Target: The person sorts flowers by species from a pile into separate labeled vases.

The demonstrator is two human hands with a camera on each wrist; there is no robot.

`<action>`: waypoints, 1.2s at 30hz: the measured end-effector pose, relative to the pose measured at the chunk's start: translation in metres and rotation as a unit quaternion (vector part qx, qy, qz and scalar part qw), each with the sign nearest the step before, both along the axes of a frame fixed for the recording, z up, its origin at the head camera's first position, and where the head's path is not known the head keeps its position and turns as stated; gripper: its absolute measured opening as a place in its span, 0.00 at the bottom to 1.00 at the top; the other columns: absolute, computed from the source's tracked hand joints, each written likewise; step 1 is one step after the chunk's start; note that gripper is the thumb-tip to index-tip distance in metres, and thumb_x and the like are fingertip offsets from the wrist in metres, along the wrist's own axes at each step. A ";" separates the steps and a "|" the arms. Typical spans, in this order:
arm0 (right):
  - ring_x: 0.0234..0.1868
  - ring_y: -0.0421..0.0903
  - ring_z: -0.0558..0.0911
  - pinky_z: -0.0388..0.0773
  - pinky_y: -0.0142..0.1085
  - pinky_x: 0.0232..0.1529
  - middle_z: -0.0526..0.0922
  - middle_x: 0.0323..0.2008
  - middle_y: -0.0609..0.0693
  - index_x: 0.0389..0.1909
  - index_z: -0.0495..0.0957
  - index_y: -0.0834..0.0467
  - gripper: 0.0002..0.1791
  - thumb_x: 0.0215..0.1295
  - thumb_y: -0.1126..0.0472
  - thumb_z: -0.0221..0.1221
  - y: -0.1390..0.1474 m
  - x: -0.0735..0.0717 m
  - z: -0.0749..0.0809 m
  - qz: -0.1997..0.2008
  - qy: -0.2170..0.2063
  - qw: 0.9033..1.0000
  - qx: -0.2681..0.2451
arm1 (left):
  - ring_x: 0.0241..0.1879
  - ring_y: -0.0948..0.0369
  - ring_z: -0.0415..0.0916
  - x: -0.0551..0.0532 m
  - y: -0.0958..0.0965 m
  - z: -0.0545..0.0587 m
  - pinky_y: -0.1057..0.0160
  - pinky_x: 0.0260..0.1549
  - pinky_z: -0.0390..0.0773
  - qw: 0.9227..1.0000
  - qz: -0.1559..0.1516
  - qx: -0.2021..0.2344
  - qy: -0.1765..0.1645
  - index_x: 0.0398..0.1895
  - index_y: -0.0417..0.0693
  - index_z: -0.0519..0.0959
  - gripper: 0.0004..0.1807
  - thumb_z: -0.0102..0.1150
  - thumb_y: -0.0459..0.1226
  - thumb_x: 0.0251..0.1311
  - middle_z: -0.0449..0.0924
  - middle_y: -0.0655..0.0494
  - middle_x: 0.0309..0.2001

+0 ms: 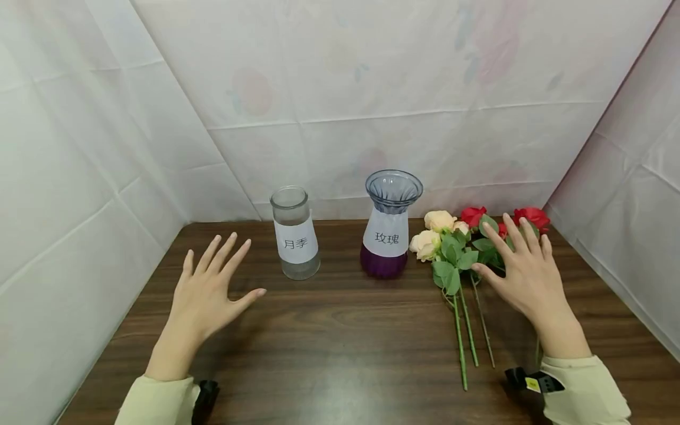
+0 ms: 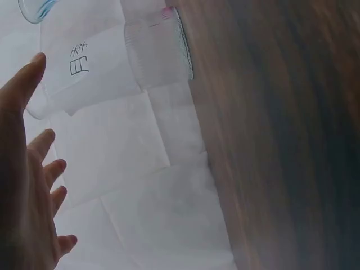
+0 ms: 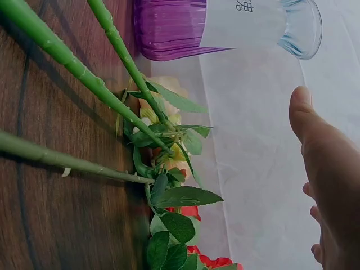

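Observation:
My left hand [image 1: 209, 298] hovers over the left part of the table with fingers spread, holding nothing. To its right stands a clear glass jar [image 1: 300, 268] with a white paper label. Spread wide as well, my right hand [image 1: 526, 283] is above the red roses [image 1: 531, 218] and hides part of their leaves and stems. Beside it lie cream roses [image 1: 425, 245] with long green stems [image 1: 460, 345]. A flared glass vase [image 1: 385, 265], purple at the bottom and labelled too, stands upright left of the flowers. In the right wrist view, the right hand [image 3: 337, 180] is apart from the stems.
The dark wooden table [image 1: 319, 354] meets a white patterned cloth [image 1: 340, 77] behind the vase and jar. More white cloth hangs at the left [image 1: 79, 177] and right sides. A black strap device [image 1: 533, 381] sits at the right wrist.

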State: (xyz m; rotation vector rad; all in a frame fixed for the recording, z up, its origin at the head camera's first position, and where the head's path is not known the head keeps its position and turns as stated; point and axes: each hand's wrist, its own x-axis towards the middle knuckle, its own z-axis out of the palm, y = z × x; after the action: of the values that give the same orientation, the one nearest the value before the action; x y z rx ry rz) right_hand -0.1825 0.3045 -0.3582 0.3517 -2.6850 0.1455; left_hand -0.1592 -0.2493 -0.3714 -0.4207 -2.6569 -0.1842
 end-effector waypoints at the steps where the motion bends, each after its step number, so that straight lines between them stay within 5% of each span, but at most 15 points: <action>1: 0.77 0.61 0.41 0.35 0.64 0.71 0.47 0.78 0.58 0.79 0.50 0.44 0.46 0.65 0.33 0.56 0.000 -0.001 0.000 0.001 0.003 1.000 0.000 | 0.78 0.55 0.37 -0.001 0.001 0.000 0.38 0.71 0.35 1.000 -0.003 0.004 -0.002 0.79 0.66 0.50 0.51 0.57 0.69 0.55 0.47 0.57 0.79; 10: 0.77 0.59 0.43 0.39 0.65 0.70 0.48 0.77 0.57 0.79 0.50 0.44 0.43 0.68 0.36 0.55 0.000 -0.003 -0.003 0.009 0.007 1.000 -0.011 | 0.75 0.50 0.47 -0.016 0.006 -0.003 0.35 0.67 0.52 0.996 -0.038 0.078 -0.033 0.80 0.66 0.48 0.49 0.60 0.62 0.59 0.50 0.55 0.78; 15: 0.77 0.58 0.42 0.39 0.65 0.70 0.48 0.78 0.57 0.78 0.52 0.44 0.39 0.72 0.38 0.52 0.003 -0.001 -0.004 0.010 0.016 1.000 -0.020 | 0.74 0.47 0.52 -0.035 0.010 -0.007 0.28 0.57 0.61 0.980 -0.072 0.168 -0.073 0.79 0.71 0.48 0.44 0.60 0.55 0.65 0.49 0.60 0.78; 20: 0.77 0.59 0.44 0.40 0.64 0.71 0.49 0.78 0.57 0.79 0.52 0.44 0.39 0.72 0.38 0.51 0.004 0.000 -0.003 0.009 0.016 1.000 -0.020 | 0.75 0.46 0.48 -0.057 0.014 -0.011 0.29 0.61 0.56 0.945 -0.120 0.282 -0.117 0.79 0.71 0.48 0.38 0.54 0.48 0.72 0.48 0.56 0.78; 26: 0.76 0.60 0.46 0.40 0.64 0.70 0.49 0.77 0.57 0.79 0.51 0.44 0.39 0.72 0.38 0.51 0.002 0.000 -0.004 0.011 0.015 1.000 -0.023 | 0.74 0.46 0.49 -0.079 0.019 -0.015 0.35 0.67 0.50 0.880 -0.196 0.409 -0.142 0.79 0.56 0.52 0.29 0.41 0.40 0.78 0.53 0.48 0.76; 30: 0.76 0.60 0.47 0.42 0.65 0.70 0.50 0.77 0.57 0.78 0.52 0.44 0.39 0.72 0.39 0.52 -0.001 -0.001 -0.003 0.014 0.016 1.000 -0.023 | 0.73 0.44 0.51 -0.088 0.021 -0.017 0.35 0.67 0.50 0.845 -0.212 0.461 -0.169 0.79 0.50 0.52 0.27 0.34 0.43 0.80 0.56 0.42 0.74; 36: 0.74 0.63 0.52 0.45 0.66 0.69 0.51 0.77 0.57 0.78 0.53 0.45 0.39 0.71 0.41 0.55 -0.004 0.001 -0.001 0.016 0.002 0.999 -0.040 | 0.71 0.41 0.55 -0.099 0.026 -0.020 0.36 0.67 0.53 0.807 -0.206 0.503 -0.231 0.79 0.47 0.49 0.32 0.25 0.52 0.79 0.56 0.37 0.73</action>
State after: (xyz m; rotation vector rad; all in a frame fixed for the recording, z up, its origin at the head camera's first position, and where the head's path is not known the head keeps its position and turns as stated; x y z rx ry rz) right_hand -0.1814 0.3001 -0.3596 0.3701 -2.6622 0.2618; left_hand -0.2581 -0.2232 -0.3909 -0.6045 -2.3641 -1.9170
